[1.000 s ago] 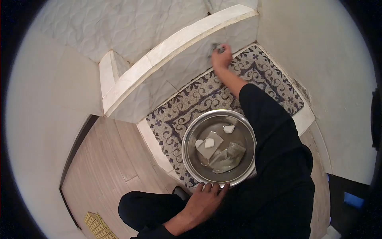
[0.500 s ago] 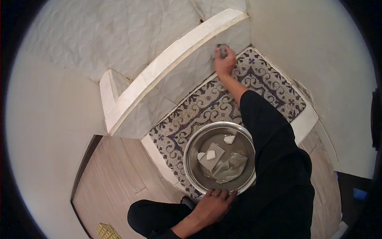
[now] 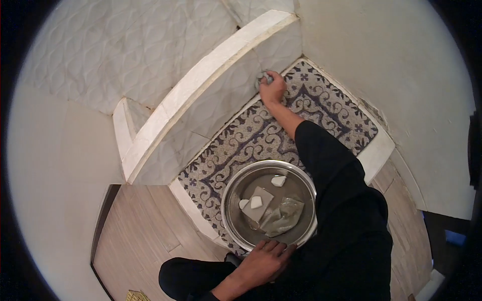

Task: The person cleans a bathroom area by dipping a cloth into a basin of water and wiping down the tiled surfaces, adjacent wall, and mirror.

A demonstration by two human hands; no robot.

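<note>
Low against the tiled side (image 3: 218, 113) of the ledge, my right hand (image 3: 272, 89) is closed round a small wadded grey-green cloth (image 3: 262, 79), mostly hidden by the fingers. The cloth appears to press on the tile just above the patterned mat. My left hand (image 3: 266, 259) grips the near rim of a round metal basin (image 3: 228, 228), its fingers curled over the edge. Cloudy water fills the basin's bottom. In it lie a limp grey-green cloth (image 3: 284, 216), a flat grey square piece (image 3: 260, 210) and several white chunks, one of them a white block (image 3: 278, 180) at the far side.
The basin stands on a patterned mat (image 3: 261, 128) that sits on a step. A curved white ledge (image 3: 201, 80) runs behind it, with textured tile beyond. Plain walls rise on both sides. Wood-look floor (image 3: 143, 226) lies at left, with a yellow woven item (image 3: 136, 296) at the bottom.
My right hand has slid the cloth down and left along the tile, closer to the mat. My left hand stays on the basin rim. The whole view has shifted slightly.
</note>
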